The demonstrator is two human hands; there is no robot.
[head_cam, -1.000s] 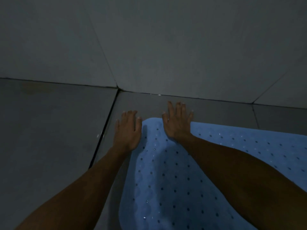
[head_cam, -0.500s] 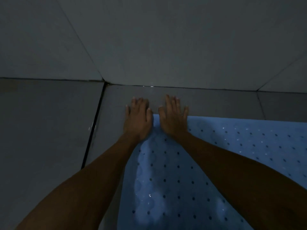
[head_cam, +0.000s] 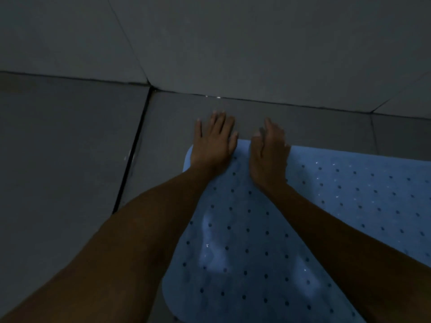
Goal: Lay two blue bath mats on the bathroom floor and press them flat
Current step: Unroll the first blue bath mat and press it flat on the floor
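Note:
A blue bath mat (head_cam: 338,197) dotted with small holes lies on the dim grey floor, filling the lower right of the view. My left hand (head_cam: 213,142) lies flat on the mat's far left corner, fingers straight and reaching past the edge onto the tile. My right hand (head_cam: 268,151) sits beside it on the mat's far edge, tilted with its thumb side up and its fingers pointing toward the wall. Both forearms cross the mat and hide part of it. Only one mat is in sight.
Grey floor tiles (head_cam: 58,171) spread to the left, split by a dark grout line (head_cam: 131,157). A grey tiled wall (head_cam: 233,43) rises just beyond the fingertips, meeting the floor along a seam (head_cam: 279,104).
Both hands have shifted along the mat's far edge, from its left corner inward. The right hand has gone from lying flat to tilted on its side.

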